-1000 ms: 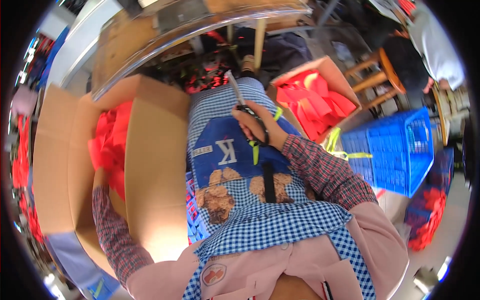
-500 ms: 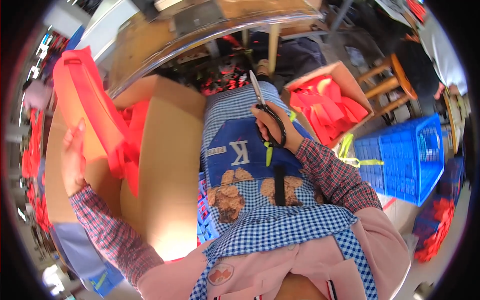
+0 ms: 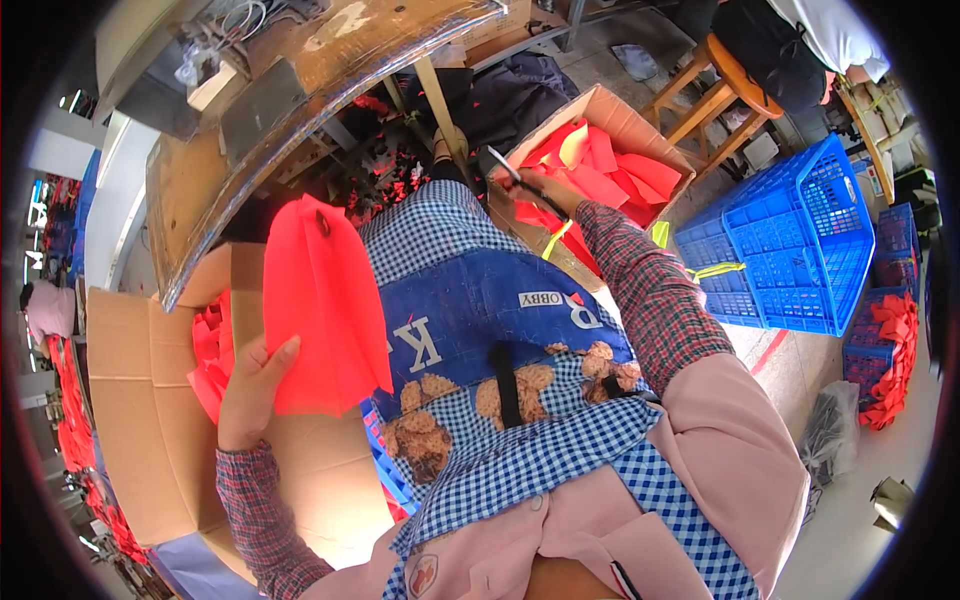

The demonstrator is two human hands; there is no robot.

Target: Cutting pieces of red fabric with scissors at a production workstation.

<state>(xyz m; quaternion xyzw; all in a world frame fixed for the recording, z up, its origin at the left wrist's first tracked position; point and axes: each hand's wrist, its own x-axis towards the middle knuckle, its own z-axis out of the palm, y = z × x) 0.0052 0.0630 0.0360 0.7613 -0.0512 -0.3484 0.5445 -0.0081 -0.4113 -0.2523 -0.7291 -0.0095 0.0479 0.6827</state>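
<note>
Head view: red fabric piece (image 3: 320,300) in left hand (image 3: 250,390)

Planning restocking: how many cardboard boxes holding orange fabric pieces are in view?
2: one open brown cardboard box at the person's left, another brown cardboard box at the right by the scissors hand. Others may be hidden.

A single head-worn fisheye view looks steeply down the person's own front, so close that the checked apron (image 3: 520,330) and lap fill the middle of the picture while straight edges bow toward the dark round rim. It faces forward and down toward the bench (image 3: 300,100) curving along the top, with the floor spreading out at right. The left hand (image 3: 250,385) enters from the lower left and the right hand (image 3: 545,190) reaches up at centre, both near the lens.
</note>
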